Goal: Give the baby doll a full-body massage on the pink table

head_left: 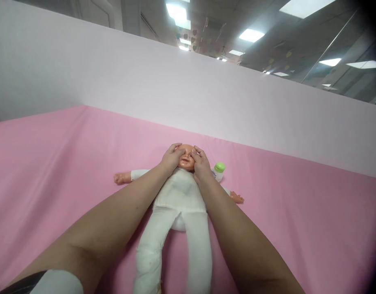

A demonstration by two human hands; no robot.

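A baby doll (181, 190) with a white cloth body lies on its back, its arms spread out and its legs toward me. Around one side of its head (186, 162) curves my left hand (172, 158), the thumb lying on the face by the eye. My right hand (202, 163) cups the other side, its thumb also near an eye. Together the two hands grip the head between them. Just beyond my right wrist is a small bottle (219, 170) with a green cap, partly hidden by that wrist.
Pink sheeting (267, 196) covers the surface under the doll. A pale wall or partition (175, 90) rises along the far side. Above it show lit ceiling panels (251, 35) and glass.
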